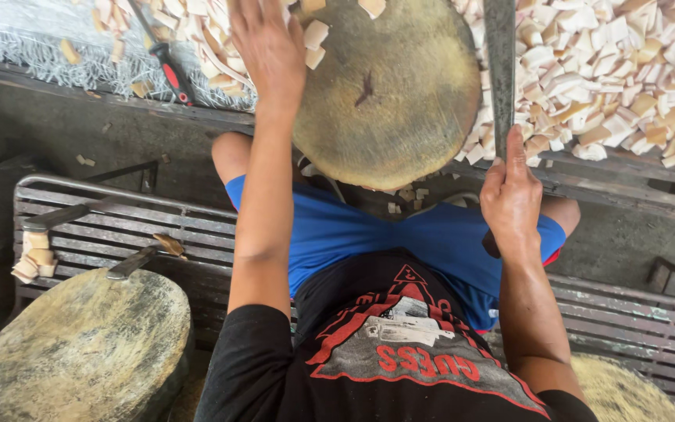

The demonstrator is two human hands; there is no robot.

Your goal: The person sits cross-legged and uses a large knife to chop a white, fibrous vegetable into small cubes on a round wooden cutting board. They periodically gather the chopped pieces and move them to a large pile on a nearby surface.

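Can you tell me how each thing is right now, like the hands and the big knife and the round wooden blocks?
Left hand: open, reaching into the cut pieces.
Right hand: closed around the cleaver's handle.
Cleaver: held, blade pointing away over the pile.
Round chopping block: flat, nearly bare, a few pieces on top.
Pale cut pieces: heaped loose around the block.
Second chopping block: unused.
Red-handled tool: lying idle.

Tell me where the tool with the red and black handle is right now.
In the head view the red-and-black-handled tool lies at the upper left, on the white mat among pale cut pieces, just left of the left hand and the round chopping block.
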